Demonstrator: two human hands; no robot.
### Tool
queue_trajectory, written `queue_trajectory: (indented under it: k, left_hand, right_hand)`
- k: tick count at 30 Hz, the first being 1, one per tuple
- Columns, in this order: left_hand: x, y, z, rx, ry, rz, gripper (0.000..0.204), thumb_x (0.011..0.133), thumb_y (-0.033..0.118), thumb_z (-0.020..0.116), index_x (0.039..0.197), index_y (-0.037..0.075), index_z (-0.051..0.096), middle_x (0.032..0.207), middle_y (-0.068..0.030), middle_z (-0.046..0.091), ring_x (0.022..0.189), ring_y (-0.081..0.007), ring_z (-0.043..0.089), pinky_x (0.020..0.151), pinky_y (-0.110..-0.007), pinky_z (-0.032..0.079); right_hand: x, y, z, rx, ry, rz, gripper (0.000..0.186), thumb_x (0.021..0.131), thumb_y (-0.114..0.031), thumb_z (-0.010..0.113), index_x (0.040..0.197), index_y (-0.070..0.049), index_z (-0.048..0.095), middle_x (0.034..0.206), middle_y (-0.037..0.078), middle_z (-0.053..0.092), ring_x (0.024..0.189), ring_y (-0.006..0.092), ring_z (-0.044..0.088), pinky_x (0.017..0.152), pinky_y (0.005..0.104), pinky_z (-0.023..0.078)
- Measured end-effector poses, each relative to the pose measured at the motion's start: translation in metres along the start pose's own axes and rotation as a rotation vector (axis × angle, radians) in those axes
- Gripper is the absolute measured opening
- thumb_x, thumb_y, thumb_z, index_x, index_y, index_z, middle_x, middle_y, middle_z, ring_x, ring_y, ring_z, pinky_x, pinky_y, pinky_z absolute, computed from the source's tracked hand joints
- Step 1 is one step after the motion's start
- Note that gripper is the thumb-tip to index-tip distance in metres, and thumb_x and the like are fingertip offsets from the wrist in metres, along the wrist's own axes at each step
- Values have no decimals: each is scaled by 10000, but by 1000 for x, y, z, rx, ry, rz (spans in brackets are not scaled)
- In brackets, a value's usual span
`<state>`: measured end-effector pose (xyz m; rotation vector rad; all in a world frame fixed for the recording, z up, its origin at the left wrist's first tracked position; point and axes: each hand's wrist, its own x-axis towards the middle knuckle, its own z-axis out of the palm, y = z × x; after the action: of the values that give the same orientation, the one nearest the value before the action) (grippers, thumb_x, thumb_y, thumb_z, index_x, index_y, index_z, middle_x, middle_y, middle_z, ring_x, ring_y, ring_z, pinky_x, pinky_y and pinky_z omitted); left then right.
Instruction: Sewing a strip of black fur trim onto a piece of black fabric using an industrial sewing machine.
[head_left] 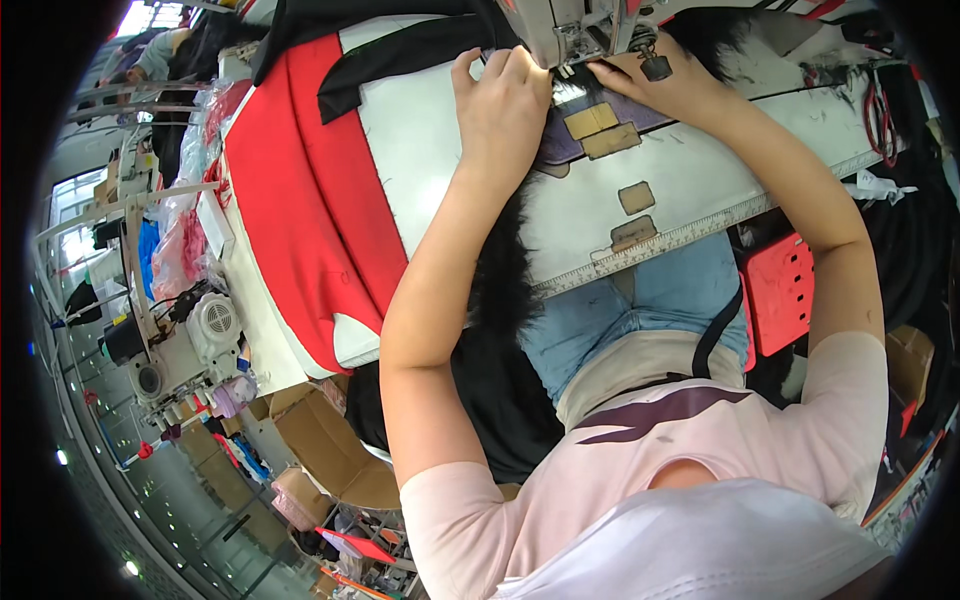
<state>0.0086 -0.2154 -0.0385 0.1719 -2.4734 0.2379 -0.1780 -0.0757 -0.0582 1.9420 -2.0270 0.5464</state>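
At the far middle of the white worktable stands a sewing machine head [575, 35], its presser foot low between my hands. My left hand [505, 105] is closed, its bent fingers at the edge of black fabric [410, 62] just left of the needle area. Black furry trim [508, 265] trails from beneath my left wrist toward my lap. To the right of the presser foot is my right hand [665, 85], its thumb stretched toward the foot beside dark material. Its other fingers are largely hidden behind the machine's parts.
Red fabric [310, 190] covers the table's left side. A measuring tape [660, 243] runs along the near edge. Red-handled scissors [880, 120] lie at the right, near more black fur [705, 40]. A cardboard box [330, 445] sits below left, and a red plastic stool [780, 290] is beside my legs.
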Motion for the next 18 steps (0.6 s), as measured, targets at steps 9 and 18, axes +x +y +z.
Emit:
queue_trajectory:
  k: [9,18]
  left_hand:
    - [-30,8,-57,-245,-191,24,213,767,95,626,975,80,667,967,-9,594,992,-178,596,954,-382,418]
    - [-40,6,-68,-248,-152,-9,272,770,27,622,1034,61,678,1076,-30,636,1041,-205,610,935,-367,438]
  right_hand:
    - [-35,-26,-57,232,-97,-152,144,797,-82,692,929,-62,636,1149,40,656,1024,263,616,838,379,506]
    - [-77,-29,-73,47,16,-44,233,773,-39,668,1001,-12,631,1216,100,639,1129,287,593,842,386,506]
